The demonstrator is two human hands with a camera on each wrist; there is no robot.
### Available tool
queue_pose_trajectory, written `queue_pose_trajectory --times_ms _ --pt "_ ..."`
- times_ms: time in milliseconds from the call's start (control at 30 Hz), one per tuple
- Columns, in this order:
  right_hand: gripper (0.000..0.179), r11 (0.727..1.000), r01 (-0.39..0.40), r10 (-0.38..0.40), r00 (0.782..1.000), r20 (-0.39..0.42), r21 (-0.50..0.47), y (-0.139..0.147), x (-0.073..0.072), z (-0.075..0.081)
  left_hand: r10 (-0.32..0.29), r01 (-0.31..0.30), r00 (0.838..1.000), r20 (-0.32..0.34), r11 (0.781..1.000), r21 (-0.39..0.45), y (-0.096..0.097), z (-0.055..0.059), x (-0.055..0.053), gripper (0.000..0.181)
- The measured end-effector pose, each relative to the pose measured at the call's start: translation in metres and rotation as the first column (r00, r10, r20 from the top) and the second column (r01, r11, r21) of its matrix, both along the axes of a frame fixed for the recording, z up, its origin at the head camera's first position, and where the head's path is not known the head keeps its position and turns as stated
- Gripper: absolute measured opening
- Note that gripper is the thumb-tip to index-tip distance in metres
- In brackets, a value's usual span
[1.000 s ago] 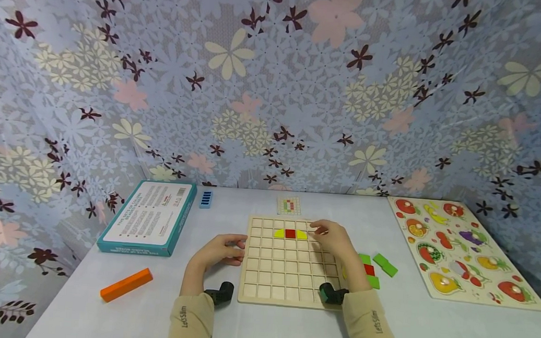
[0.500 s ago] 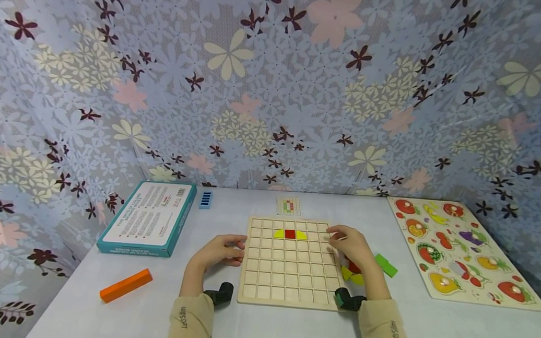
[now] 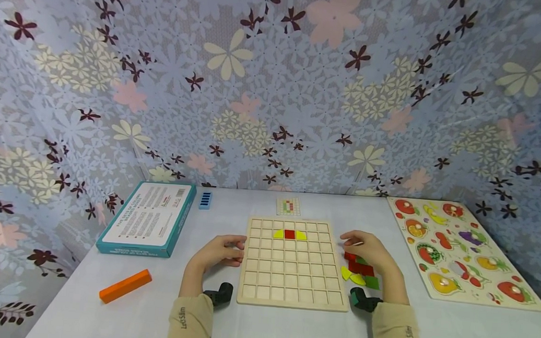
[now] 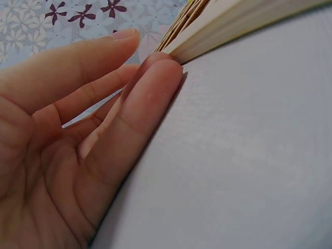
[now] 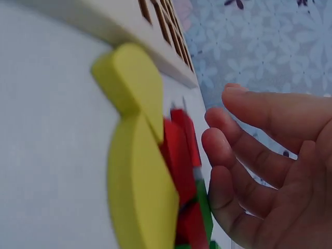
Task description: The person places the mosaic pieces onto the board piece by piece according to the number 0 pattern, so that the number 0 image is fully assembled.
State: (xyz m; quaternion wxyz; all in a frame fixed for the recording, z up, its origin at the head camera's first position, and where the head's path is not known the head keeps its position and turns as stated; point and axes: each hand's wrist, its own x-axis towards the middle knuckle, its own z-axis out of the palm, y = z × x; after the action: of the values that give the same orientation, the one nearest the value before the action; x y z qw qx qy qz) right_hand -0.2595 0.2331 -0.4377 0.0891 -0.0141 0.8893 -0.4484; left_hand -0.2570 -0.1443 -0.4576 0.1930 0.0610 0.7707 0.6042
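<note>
A wooden grid board [image 3: 291,283] lies at the middle of the table. In an upper row of it sits a red square block [image 3: 290,235] between two yellow curved blocks [image 3: 301,236]. My left hand [image 3: 220,249] rests beside the board's left side, relaxed fingertips right at the edge, as the left wrist view also shows. Right of the board, my right hand [image 3: 370,249] hovers over a small pile of loose blocks, fingers loosely bent and holding nothing. The pile has red blocks [image 5: 179,150], yellow rounded blocks [image 5: 142,181] and green blocks [image 3: 372,283], partly hidden by the hand.
Behind the board lies a small pattern card [image 3: 289,206]. To the left are a teal box [image 3: 149,218], a small blue piece [image 3: 205,200] and an orange bar [image 3: 125,285]. A fruit puzzle board [image 3: 462,256] lies at the right, before a floral cloth backdrop [image 3: 276,85].
My right hand has drawn back from the upper right of the grid board to the right, over the loose blocks. The left hand and the blocks on the board stay put.
</note>
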Motion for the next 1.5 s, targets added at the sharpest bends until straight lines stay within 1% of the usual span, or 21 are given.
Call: queue_pose_trajectory --times_ms 200,267,433,500,600,900,1033,1267,1500 --pt "0.033 1.0 -0.001 0.001 1.0 -0.023 0.015 0.0095 0.0025 -0.0022 0.0 0.0 1.0 0.0 1.0 -0.002 -0.0004 0.0003 0.0 0.052" --pt "0.036 1.0 0.017 -0.017 1.0 -0.018 0.01 0.0102 0.0025 -0.0031 -0.002 0.002 1.0 -0.001 1.0 0.0 -0.0004 0.0007 0.0004 0.052" --pt "0.049 0.997 0.07 -0.07 0.998 -0.005 0.042 0.0105 0.0015 -0.0051 -0.007 0.007 1.0 -0.006 1.0 0.002 -0.0004 0.0007 0.0011 0.052" --pt "0.05 0.995 0.081 -0.08 0.997 -0.008 0.066 0.0104 0.0016 -0.006 -0.006 0.006 1.0 -0.007 1.0 0.001 -0.0004 -0.0005 0.0008 0.051" --pt "0.048 0.994 0.091 -0.09 0.996 -0.012 0.068 0.0097 0.0017 -0.0071 -0.006 0.006 1.0 -0.008 1.0 0.0 -0.0005 -0.0026 -0.0002 0.051" --pt "0.037 0.998 0.05 -0.049 0.998 -0.027 0.039 0.0096 0.0026 -0.0096 -0.002 0.002 1.0 -0.012 1.0 0.003 -0.0004 -0.0026 0.0001 0.051" --pt "0.031 0.998 0.023 -0.021 0.999 -0.028 0.051 0.0092 0.0026 -0.0082 -0.004 0.004 1.0 -0.009 1.0 0.003 -0.0003 -0.0022 0.0004 0.051" --pt "0.034 0.995 0.002 -0.003 1.0 0.006 0.098 0.0077 0.0025 -0.0051 -0.003 0.003 1.0 -0.011 1.0 0.003 0.0 -0.0023 0.0004 0.051" --pt "0.034 0.991 0.0 0.003 1.0 -0.021 0.137 0.0077 0.002 -0.0055 -0.006 0.006 1.0 -0.015 1.0 0.002 0.0001 0.0007 0.0019 0.052"
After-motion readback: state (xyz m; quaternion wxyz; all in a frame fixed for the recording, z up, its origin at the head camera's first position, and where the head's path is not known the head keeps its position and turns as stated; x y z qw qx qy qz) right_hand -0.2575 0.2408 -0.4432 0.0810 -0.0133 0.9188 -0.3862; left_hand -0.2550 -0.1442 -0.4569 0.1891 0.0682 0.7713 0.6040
